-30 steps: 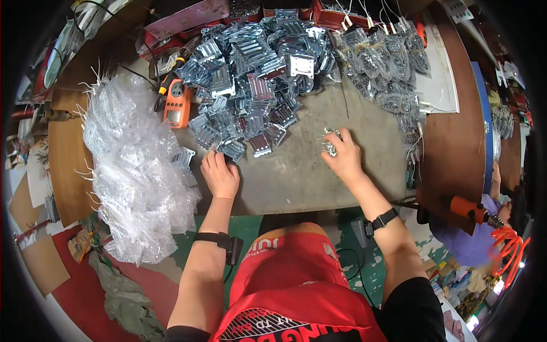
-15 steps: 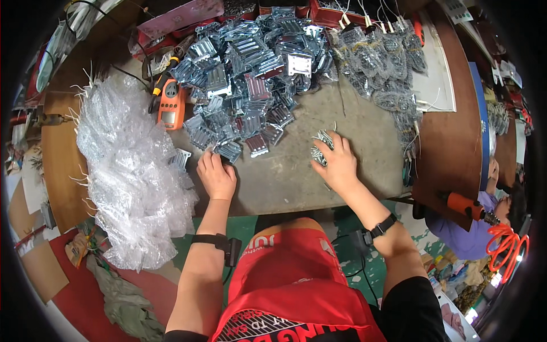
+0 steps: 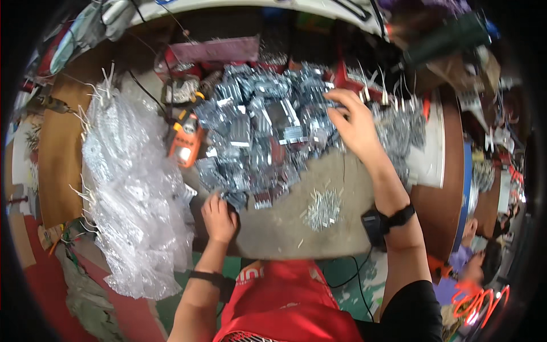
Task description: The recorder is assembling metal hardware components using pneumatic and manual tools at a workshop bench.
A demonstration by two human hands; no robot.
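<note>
Reaching into the upper middle of the frame, my right hand [image 3: 356, 122] has its fingers curled into the heap of small silvery packets [image 3: 268, 128], closing on one or two at the heap's right edge; I cannot tell exactly how many it pinches. That heap sprawls across the grey table [image 3: 285, 228], its long axis running roughly left to right, above and between both hands. My left hand [image 3: 219, 216] sits lower, at centre-left, fingers loosely bent and touching the packets at the heap's lower edge. It is nearer the bottom of the heap, while the right is already on it higher up. Just below the right forearm lies a little pile of loose metal pins [image 3: 322, 208]. Left of the heap rests an orange handheld meter [image 3: 185, 142], and further left a big mound of clear plastic bags [image 3: 134, 205]. Nothing blocks either hand.
</note>
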